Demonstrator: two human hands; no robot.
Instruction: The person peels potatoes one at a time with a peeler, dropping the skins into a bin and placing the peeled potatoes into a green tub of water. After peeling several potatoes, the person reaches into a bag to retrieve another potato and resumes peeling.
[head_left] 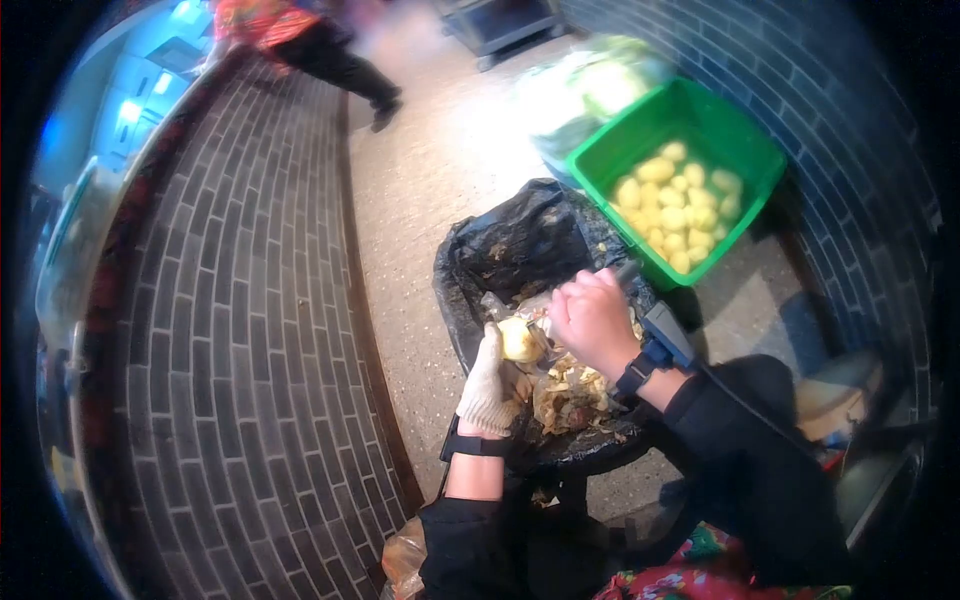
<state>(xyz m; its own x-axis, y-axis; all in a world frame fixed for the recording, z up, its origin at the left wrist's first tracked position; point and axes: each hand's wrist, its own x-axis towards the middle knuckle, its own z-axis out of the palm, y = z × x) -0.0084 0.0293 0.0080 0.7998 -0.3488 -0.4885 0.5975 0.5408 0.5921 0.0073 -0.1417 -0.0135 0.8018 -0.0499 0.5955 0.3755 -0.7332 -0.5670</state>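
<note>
Two hands work above one bin, with a single potato between them. At the far left of the head view rises a grey brick wall with pale mortar lines. Next comes the left hand, clad in a whitish knitted glove with a black band at the wrist; its fingers are closed about a rounded, pale yellow potato, which shows at the fingertip end of the glove, on its right side. The potato's long axis cannot be told with certainty, since the glove covers part of it. Beneath both hands, a bin lined with crumpled black plastic stands open, with pale and brownish scraps heaped inside.

Right of the potato is the bare right hand, curled in a fist around a slender tool with a dark grey handle. The handle's end projects beyond the fist to the upper right, so the tool slants down and leftward, toward the potato. This is the governing relation: the potato lies just beside the right fist, on its left, enclosed by the left hand. Whether the tool's tip touches the potato cannot be told. Farthest right of these items, beyond the bin, a bright green rectangular plastic tub holds many pale yellow potatoes.
</note>
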